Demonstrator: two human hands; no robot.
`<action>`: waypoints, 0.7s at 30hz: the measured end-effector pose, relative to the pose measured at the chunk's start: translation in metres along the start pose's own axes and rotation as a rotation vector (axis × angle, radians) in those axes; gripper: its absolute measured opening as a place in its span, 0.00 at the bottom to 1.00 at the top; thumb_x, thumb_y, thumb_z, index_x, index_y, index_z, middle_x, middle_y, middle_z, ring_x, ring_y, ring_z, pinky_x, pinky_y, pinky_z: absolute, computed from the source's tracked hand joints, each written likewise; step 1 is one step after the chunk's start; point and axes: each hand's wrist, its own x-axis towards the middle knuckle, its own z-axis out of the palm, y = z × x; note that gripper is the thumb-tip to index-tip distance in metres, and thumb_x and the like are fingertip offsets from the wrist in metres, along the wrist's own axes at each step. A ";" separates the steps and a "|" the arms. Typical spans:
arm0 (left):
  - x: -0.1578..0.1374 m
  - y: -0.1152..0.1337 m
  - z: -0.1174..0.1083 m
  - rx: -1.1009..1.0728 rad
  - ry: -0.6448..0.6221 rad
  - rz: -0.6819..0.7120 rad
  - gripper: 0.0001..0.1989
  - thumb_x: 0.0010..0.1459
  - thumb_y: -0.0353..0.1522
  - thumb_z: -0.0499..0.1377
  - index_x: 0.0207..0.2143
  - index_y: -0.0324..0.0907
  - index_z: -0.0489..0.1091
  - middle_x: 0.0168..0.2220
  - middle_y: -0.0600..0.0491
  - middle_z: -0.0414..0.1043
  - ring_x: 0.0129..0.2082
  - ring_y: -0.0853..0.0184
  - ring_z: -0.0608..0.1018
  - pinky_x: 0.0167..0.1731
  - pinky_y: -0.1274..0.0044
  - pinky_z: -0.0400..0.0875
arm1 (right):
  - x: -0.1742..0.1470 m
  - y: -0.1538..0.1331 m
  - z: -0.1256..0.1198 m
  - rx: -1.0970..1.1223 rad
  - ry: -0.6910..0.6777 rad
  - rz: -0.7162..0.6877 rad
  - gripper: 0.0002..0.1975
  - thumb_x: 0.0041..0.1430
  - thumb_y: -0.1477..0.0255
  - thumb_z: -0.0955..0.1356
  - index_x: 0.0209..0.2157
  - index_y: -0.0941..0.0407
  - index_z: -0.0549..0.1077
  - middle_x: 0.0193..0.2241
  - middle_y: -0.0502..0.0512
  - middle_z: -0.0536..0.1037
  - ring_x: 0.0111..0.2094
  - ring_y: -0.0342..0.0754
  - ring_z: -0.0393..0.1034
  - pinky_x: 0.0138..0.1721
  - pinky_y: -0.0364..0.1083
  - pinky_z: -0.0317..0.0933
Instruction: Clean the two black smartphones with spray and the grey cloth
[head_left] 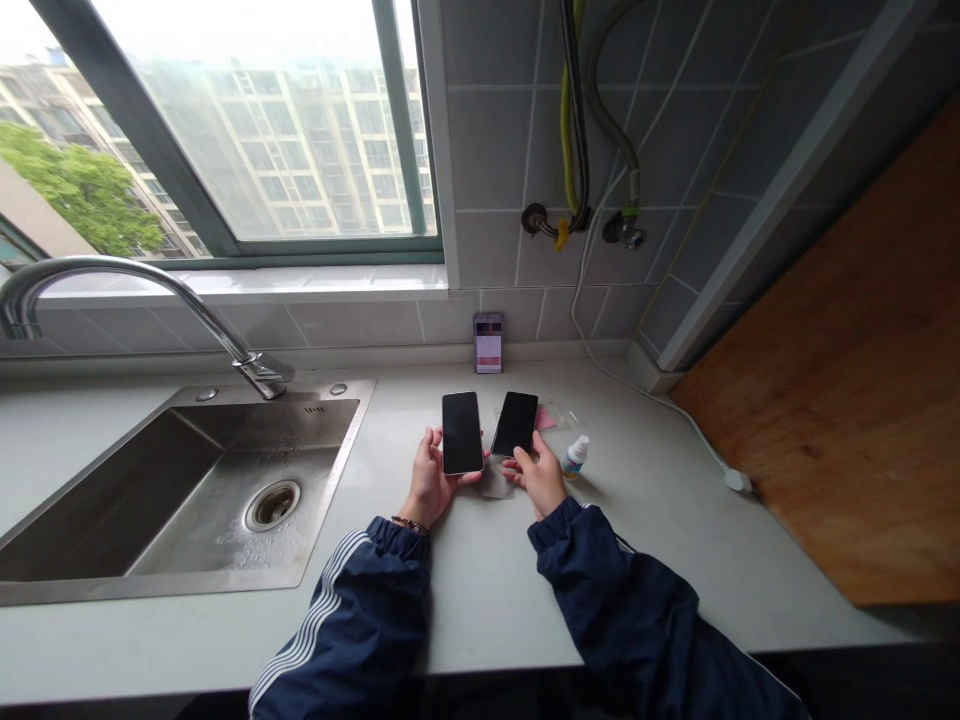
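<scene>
A: What are the hands doing?

B: They're apart, each closed on a phone. The left hand (429,478) cups the left phone (463,432) from about seven o'clock round to six. The right hand (541,472) grips the right phone (515,424) by its lower end, near five.

A: How do the phones sit?

B: Side by side, dark screens towards the person, a narrow gap between. The left one points nearly at twelve; the right one tips towards one. Whether either rests on the bench (480,590), I can't tell.

A: How would you hold them well?

B: By the edges, I'd say, with fingertips off the glass. The right grip looks the less secure, being all at one end, so more fingers behind would help. Turning that phone to twelve would bring both to one angle.

A: Anything close by to mind?

B: Something thin and clear (496,480) lies below the gap, around six; I can't make out what. A pink piece (546,415) is just beside the right phone, at three. The bottle (575,456) stands upright at the right hand's two o'clock, near enough to knock, so move that wrist gently.

A: Farther out?

B: A third phone (489,343) leans on the wall (457,318) at twelve. The sink (210,520) is at nine, with drops in it, so I'd handle the phones away from that side.
</scene>
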 end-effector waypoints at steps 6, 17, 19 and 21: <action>0.001 0.000 0.000 -0.021 0.010 0.014 0.30 0.65 0.56 0.47 0.60 0.49 0.61 0.55 0.43 0.74 0.43 0.54 0.82 0.26 0.72 0.77 | -0.002 0.002 -0.001 -0.101 0.046 -0.053 0.39 0.51 0.72 0.74 0.65 0.55 0.65 0.50 0.62 0.77 0.23 0.44 0.77 0.18 0.43 0.74; 0.001 -0.002 0.000 -0.049 -0.039 0.078 0.34 0.65 0.57 0.46 0.64 0.47 0.59 0.54 0.40 0.74 0.41 0.54 0.83 0.27 0.69 0.79 | -0.033 -0.022 0.000 -0.255 -0.087 -0.317 0.26 0.54 0.68 0.73 0.56 0.50 0.77 0.63 0.61 0.69 0.18 0.38 0.70 0.17 0.44 0.69; 0.001 -0.002 0.001 -0.064 -0.041 0.080 0.34 0.65 0.57 0.46 0.64 0.47 0.59 0.53 0.40 0.75 0.40 0.54 0.83 0.26 0.68 0.80 | -0.043 -0.029 0.000 -0.278 -0.128 -0.375 0.17 0.55 0.67 0.72 0.48 0.52 0.81 0.48 0.60 0.81 0.21 0.43 0.72 0.23 0.46 0.72; 0.000 -0.002 0.001 -0.074 -0.055 0.082 0.33 0.66 0.56 0.47 0.64 0.47 0.59 0.53 0.40 0.75 0.38 0.55 0.83 0.24 0.69 0.79 | -0.051 -0.035 -0.002 -0.307 -0.159 -0.439 0.11 0.56 0.66 0.71 0.40 0.53 0.82 0.32 0.56 0.82 0.23 0.47 0.73 0.30 0.49 0.73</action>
